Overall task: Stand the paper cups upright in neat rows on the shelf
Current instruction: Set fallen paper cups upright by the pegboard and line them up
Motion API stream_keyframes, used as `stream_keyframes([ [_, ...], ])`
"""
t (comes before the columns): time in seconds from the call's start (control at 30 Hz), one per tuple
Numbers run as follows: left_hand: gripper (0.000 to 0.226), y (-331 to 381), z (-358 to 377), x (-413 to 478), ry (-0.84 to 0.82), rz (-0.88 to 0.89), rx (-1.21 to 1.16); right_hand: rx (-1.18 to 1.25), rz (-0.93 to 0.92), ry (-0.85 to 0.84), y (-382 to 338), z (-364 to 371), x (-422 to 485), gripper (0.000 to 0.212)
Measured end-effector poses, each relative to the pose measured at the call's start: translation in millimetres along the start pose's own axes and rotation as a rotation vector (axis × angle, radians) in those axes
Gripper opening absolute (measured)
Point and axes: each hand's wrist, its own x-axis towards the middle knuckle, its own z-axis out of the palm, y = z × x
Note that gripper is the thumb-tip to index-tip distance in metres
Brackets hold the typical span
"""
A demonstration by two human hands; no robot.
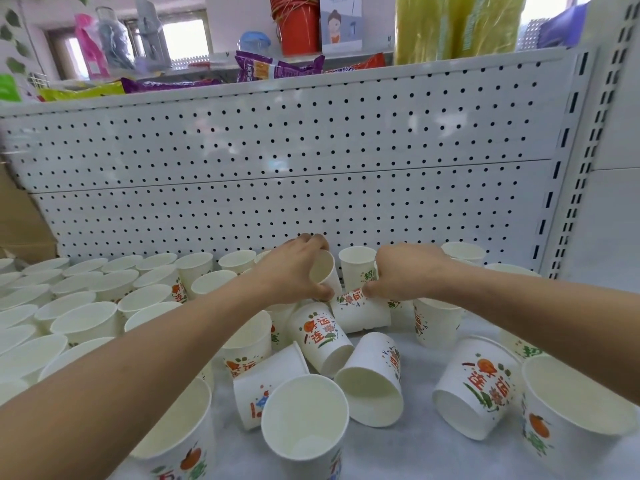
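White paper cups with orange and green print cover the shelf [433, 337]. At the left, several upright cups [86, 320] stand in rows. In the middle and right, cups lie tipped or scattered, among them one on its side [374, 382] and another [474, 386]. My left hand [294, 271] grips a tilted cup [323, 271] near the back, fingers over its rim and thumb below. My right hand [405, 271] grips a tipped cup [360, 310] by its bottom end. An upright cup [356, 265] stands between the two hands.
A white pegboard back panel [277, 168] rises behind the cups, with a slotted upright [561, 188] at the right. Snack bags [277, 67], a red container [298, 26] and yellow packs [457, 26] sit on the shelf above. A cardboard box [20, 223] stands at the left.
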Motion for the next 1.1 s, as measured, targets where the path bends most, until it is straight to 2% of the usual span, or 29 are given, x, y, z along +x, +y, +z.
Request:
stream_keyframes([
  [0.07, 0.075, 0.6, 2.0, 1.0, 0.0, 0.011, 0.013, 0.088, 0.012, -0.015, 0.3, 2.5, 5.5, 0.027],
  [0.2, 0.075, -0.1, 2.0, 3.9, 0.003, 0.018, 0.001, 0.414, 0.039, -0.05, 0.8, 6.4, 16.0, 0.018],
  [0.27, 0.077, -1.7, 0.1, 4.9, 0.017, 0.012, -0.009, 0.465, -0.008, -0.012, 2.7, 2.7, 14.9, 0.012],
  [0.3, 0.078, -2.7, -1.0, 5.4, 0.025, 0.006, -0.011, 0.417, -0.052, 0.035, 3.8, -0.2, 12.1, 0.009],
  [0.4, 0.082, -5.2, -2.0, 7.9, 0.017, -0.009, -0.02, 0.072, -0.211, 0.179, 3.7, -5.5, 0.2, 0.009],
  [0.53, 0.088, -7.5, 2.8, 11.7, -0.085, -0.01, -0.049, -0.129, -0.323, 0.195, 2.8, 0.8, -4.8, 0.01],
  [0.63, 0.086, -7.4, -2.2, 7.6, -0.127, -0.004, -0.062, -0.107, -0.32, 0.169, 4.8, -2.1, -6.9, 0.023],
  [0.73, 0.075, -5.2, -18.9, -9.5, -0.049, 0.032, -0.091, 0.005, -0.408, 0.128, 12.6, -12.0, -19.6, 0.036],
  [0.8, 0.064, -3.9, -29.4, -29.2, -0.022, 0.069, -0.159, 0.065, -0.52, -0.001, 18.1, -18.0, -35.2, 0.045],
  [0.87, 0.056, -3.0, -34.5, -50.5, -0.074, 0.083, -0.2, 0.074, -0.602, -0.16, 19.6, -19.2, -52.1, 0.059],
  [0.93, 0.058, -2.8, -32.5, -64.6, -0.138, 0.084, -0.18, 0.048, -0.661, -0.249, 16.0, -14.3, -62.7, 0.071],
  [1.0, 0.064, -3.9, -25.9, -67.1, -0.179, 0.113, -0.117, 0.006, -0.735, -0.256, 8.6, -7.9, -65.8, 0.078],
  [1.1, 0.068, -2.8, -19.5, -61.7, -0.221, 0.14, -0.087, -0.053, -0.836, -0.199, -1.8, 0.7, -64.2, 0.075],
])
